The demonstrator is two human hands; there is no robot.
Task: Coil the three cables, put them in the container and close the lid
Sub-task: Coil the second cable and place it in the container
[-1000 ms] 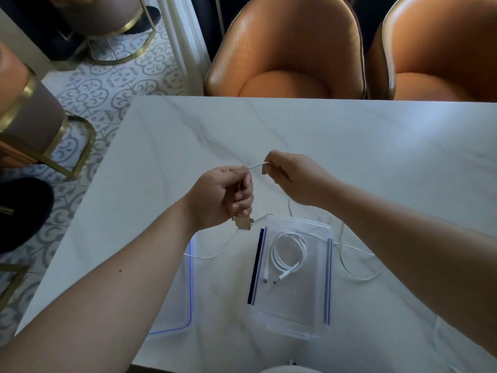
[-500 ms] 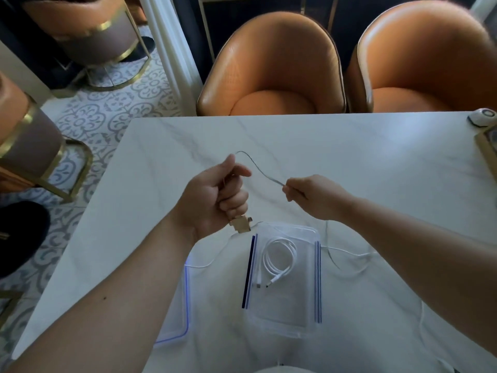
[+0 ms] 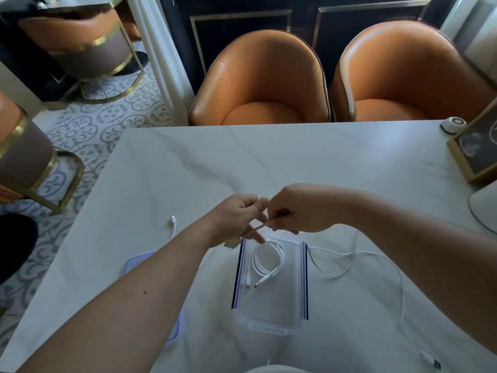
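Hands meet again above the box (image 3: 270,323): right hand (image 3: 301,210) has swung back to the left hand (image 3: 236,218), both pinched on the cable (image 3: 347,258), laying another loop (one coil (image 3: 269,258) already boxed, lid (image 3: 139,262) lying off left), so winding goes on.
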